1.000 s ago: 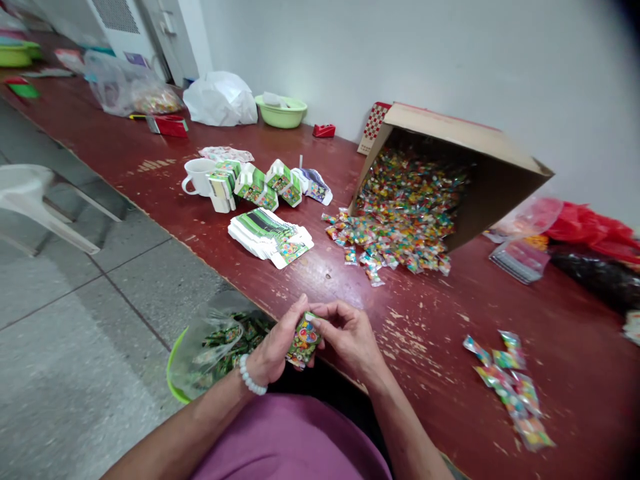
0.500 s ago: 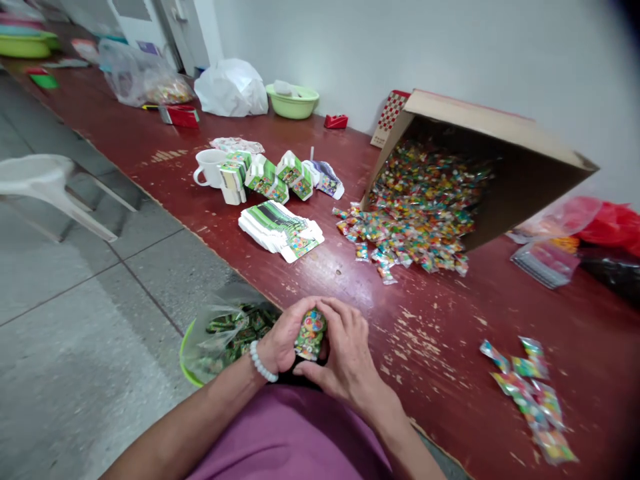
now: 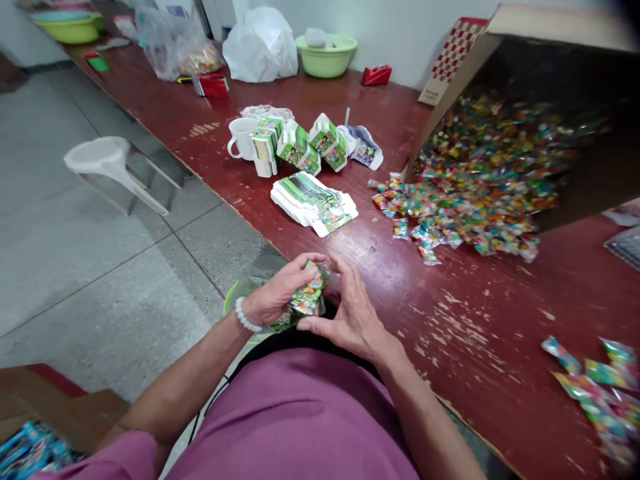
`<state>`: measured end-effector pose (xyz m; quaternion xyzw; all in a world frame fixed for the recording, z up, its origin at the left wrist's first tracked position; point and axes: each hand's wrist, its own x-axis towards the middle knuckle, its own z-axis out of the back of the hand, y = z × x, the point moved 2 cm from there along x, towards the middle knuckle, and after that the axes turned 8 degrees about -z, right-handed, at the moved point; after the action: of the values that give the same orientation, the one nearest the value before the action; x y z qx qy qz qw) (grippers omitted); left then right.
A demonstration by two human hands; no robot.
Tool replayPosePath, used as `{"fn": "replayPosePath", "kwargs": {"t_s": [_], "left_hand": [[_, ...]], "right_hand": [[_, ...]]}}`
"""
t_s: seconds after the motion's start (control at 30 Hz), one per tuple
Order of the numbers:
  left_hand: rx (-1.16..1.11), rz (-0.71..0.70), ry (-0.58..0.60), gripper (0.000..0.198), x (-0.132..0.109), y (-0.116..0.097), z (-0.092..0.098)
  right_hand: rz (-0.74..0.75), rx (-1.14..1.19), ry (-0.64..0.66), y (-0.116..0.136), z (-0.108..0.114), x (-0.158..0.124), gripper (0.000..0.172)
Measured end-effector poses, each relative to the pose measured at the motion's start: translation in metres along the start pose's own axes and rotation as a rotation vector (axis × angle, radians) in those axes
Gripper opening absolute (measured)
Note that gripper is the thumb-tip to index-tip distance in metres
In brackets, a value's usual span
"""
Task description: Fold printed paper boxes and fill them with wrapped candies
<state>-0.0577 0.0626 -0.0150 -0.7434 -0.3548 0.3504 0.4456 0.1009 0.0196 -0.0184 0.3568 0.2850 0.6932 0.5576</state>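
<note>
A small green printed box with colourful pictures is in my left hand, its thumb lying over the box's top. My right hand curves round the box's other side, fingers and thumb spread with a gap from it. Both hands are just off the table's near edge, in front of my body. Below and behind my left hand shows part of a green-rimmed tub, mostly hidden. On the red table beyond my hands lies a fanned stack of flat green-and-white cartons.
A tipped cardboard box spills wrapped candies onto the table. Several candy packets lie at right. Folded green boxes stand by a white mug. A white stool and a carton of blue packets are at left.
The view has swung left and down, bringing the blue packets into sight. My right hand has opened away from the small box. My left thumb has come over its top.
</note>
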Motion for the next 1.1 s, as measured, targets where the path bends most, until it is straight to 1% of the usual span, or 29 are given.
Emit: {"fn": "replayPosePath", "kwargs": {"t_s": [0.03,0.07,0.13,0.17,0.23,0.3,0.4,0.47,0.5,0.57,0.63,0.67,0.73,0.8,0.83,0.9,1.0,1.1], "left_hand": [[0.099,0.012,0.005,0.043,-0.007,-0.001,0.009],[0.214,0.019,0.005,0.046,-0.013,-0.001,0.019],[0.431,0.002,-0.034,0.049,-0.024,0.001,0.038],[0.516,-0.023,-0.076,0.051,-0.027,0.003,0.046],[0.624,-0.107,-0.185,0.051,-0.027,0.006,0.058],[0.707,-0.223,-0.299,0.046,-0.018,0.006,0.063],[0.935,-0.429,-0.413,0.034,0.012,-0.003,0.055],[1.173,-0.560,-0.426,0.029,0.038,-0.010,0.042],[1.305,-0.597,-0.412,0.031,0.052,-0.013,0.034],[1.537,-0.591,-0.336,0.042,0.077,-0.015,0.020],[1.715,-0.495,-0.251,0.052,0.097,-0.012,0.011],[1.767,-0.444,-0.218,0.053,0.104,-0.010,0.009],[1.808,-0.375,-0.184,0.046,0.113,-0.005,0.007],[1.804,-0.360,-0.169,0.039,0.116,-0.003,0.008],[1.802,-0.356,-0.172,0.038,0.117,-0.004,0.009],[1.797,-0.356,-0.192,0.044,0.118,-0.006,0.011],[1.777,-0.363,-0.249,0.058,0.123,-0.013,0.012],[1.744,-0.351,-0.293,0.056,0.134,-0.017,0.012]], "right_hand": [[-0.018,0.017,0.005,-0.004,0.002,-0.001,0.102],[-0.040,0.033,-0.009,-0.009,0.005,-0.003,0.097],[-0.102,0.052,-0.070,-0.023,0.014,-0.009,0.077],[-0.136,0.057,-0.099,-0.030,0.017,-0.011,0.069],[-0.190,0.067,-0.131,-0.041,0.020,-0.017,0.059],[-0.225,0.092,-0.132,-0.049,0.017,-0.022,0.053],[-0.246,0.101,-0.124,-0.053,0.007,-0.026,0.043],[-0.243,0.068,-0.132,-0.055,0.001,-0.028,0.038],[-0.237,0.047,-0.139,-0.056,-0.001,-0.028,0.036],[-0.219,0.014,-0.147,-0.058,-0.002,-0.029,0.032],[-0.201,-0.005,-0.152,-0.059,-0.002,-0.030,0.028],[-0.192,-0.011,-0.155,-0.060,-0.001,-0.031,0.027],[-0.173,-0.022,-0.166,-0.060,-0.002,-0.031,0.026],[-0.148,-0.041,-0.182,-0.060,-0.002,-0.031,0.025],[-0.136,-0.052,-0.190,-0.059,-0.003,-0.031,0.025],[-0.124,-0.068,-0.200,-0.059,-0.004,-0.030,0.024],[-0.127,-0.072,-0.201,-0.060,-0.005,-0.029,0.024],[-0.130,-0.067,-0.201,-0.060,-0.005,-0.029,0.025]]}}
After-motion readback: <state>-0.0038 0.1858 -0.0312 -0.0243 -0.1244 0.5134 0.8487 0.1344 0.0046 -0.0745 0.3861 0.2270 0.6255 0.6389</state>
